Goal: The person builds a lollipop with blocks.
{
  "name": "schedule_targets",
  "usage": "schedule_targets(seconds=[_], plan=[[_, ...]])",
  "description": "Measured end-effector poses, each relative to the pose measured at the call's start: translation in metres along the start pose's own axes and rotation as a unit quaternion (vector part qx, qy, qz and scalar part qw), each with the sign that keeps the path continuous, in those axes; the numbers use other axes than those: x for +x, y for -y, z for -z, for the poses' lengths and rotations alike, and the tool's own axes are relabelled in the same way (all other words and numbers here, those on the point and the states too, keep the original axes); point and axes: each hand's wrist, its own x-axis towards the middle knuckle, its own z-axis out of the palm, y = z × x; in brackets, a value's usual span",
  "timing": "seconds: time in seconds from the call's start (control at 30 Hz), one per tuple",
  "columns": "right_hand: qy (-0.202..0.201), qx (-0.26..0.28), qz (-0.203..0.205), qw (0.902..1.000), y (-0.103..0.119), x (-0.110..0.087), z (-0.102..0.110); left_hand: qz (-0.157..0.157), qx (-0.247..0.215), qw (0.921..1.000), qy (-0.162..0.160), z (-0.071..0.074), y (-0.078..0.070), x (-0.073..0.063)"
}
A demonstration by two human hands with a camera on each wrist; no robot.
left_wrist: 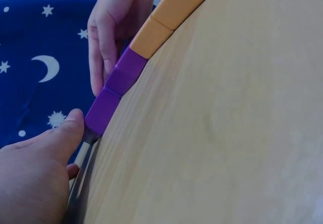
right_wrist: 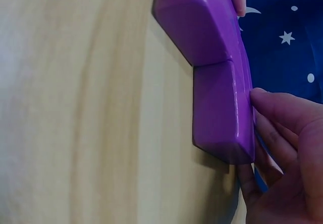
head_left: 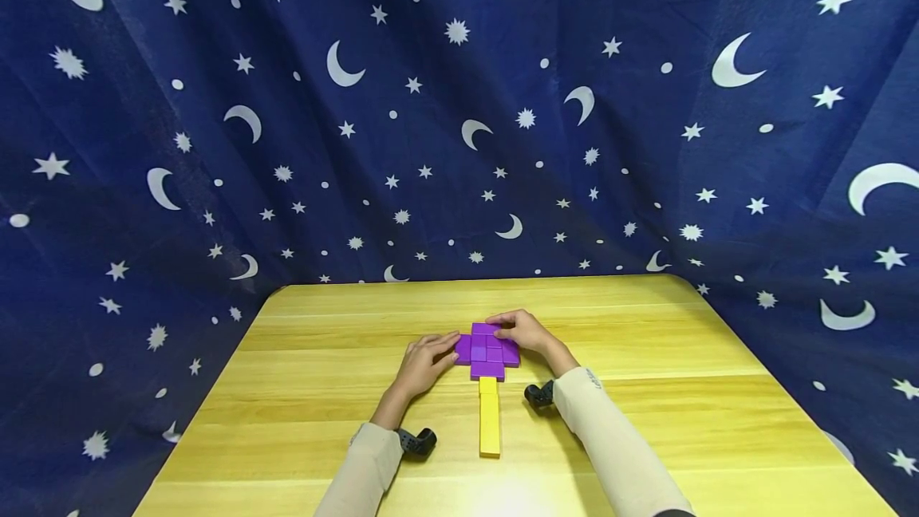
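Observation:
In the head view, flat purple blocks [head_left: 479, 353] lie together in a cross-like patch on the table. A line of yellow blocks [head_left: 490, 421] runs from the patch's near edge toward the person. My left hand [head_left: 420, 365] rests at the patch's left side, its extended fingers and thumb against the leftmost purple block. My right hand [head_left: 526, 333] is at the far right, fingers along the far edge and thumb touching a purple block. The right wrist view shows the right thumb [right_wrist: 282, 108] on a purple block's [right_wrist: 217, 108] edge; the other fingers are partly hidden behind it.
The wooden table [head_left: 301, 389] bears the blocks and both forearms. A dark blue curtain [head_left: 431, 142] with white moons and stars hangs behind and beside it. Black wrist-worn devices [head_left: 540, 395] stick out near the blocks on the inner side of each wrist.

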Motion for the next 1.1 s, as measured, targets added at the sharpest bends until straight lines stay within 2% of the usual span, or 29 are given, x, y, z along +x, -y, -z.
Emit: schedule_targets(seconds=[0.27, 0.67, 0.8, 0.87, 0.93, 0.97, 1.03, 1.1], plan=[[-0.006, 0.005, 0.009, 0.9999, 0.000, -0.001, 0.000, 0.005, 0.000, 1.0000, -0.001, 0.001, -0.003, 0.001], [-0.030, 0.006, 0.012, 0.9995, -0.003, -0.001, -0.003, -0.005, -0.005, 0.9999, -0.012, 0.000, -0.002, 0.002], [-0.040, 0.007, 0.016, 0.9991, -0.004, -0.003, -0.002, -0.003, -0.031, 0.9990, -0.031, 0.001, -0.002, 0.003], [-0.044, 0.009, 0.018, 0.9988, -0.002, -0.004, 0.001, 0.007, -0.077, 0.9959, -0.047, 0.004, -0.002, 0.004], [-0.050, 0.006, 0.022, 0.9985, 0.000, -0.006, 0.005, 0.036, -0.145, 0.9862, -0.070, 0.009, -0.001, 0.005], [-0.054, 0.004, 0.021, 0.9983, 0.002, -0.007, 0.008, 0.057, -0.185, 0.9774, -0.083, 0.012, 0.000, 0.006], [-0.062, -0.002, 0.025, 0.9977, 0.005, -0.011, 0.017, 0.117, -0.260, 0.9515, -0.117, 0.020, 0.003, 0.006], [-0.076, -0.017, 0.031, 0.9965, 0.009, -0.014, 0.028, 0.179, -0.324, 0.9162, -0.154, 0.030, 0.007, 0.005]])
